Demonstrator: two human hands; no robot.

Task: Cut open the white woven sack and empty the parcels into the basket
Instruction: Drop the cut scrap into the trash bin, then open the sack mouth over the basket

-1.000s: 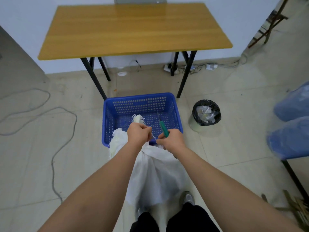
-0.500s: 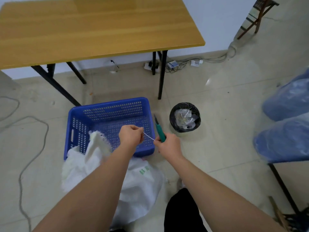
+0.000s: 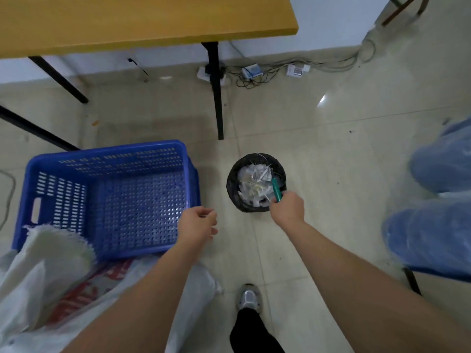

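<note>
The white woven sack (image 3: pixel 46 281) with red print slumps on the floor at the lower left, its frayed open mouth leaning on the front rim of the blue perforated basket (image 3: pixel 107 200). Nothing lies inside the basket. My left hand (image 3: pixel 197 225) hovers by the basket's right front corner, fingers loosely curled, holding nothing. My right hand (image 3: pixel 288 208) grips a green-handled cutter (image 3: pixel 276 191) at the near edge of the small black bin (image 3: pixel 256 182). No parcels show.
The black bin holds white string scraps. A wooden table (image 3: pixel 153 19) on black legs stands behind the basket. Cables and a power strip (image 3: pixel 254 72) lie along the wall. Blue plastic-wrapped bundles (image 3: pixel 433 212) sit at the right. My shoe (image 3: pixel 248 299) is below.
My hands parted; the left let go of the white string. The right carried the cutter rightward over the bin. The sack dropped to the lower left as my view swung right.
</note>
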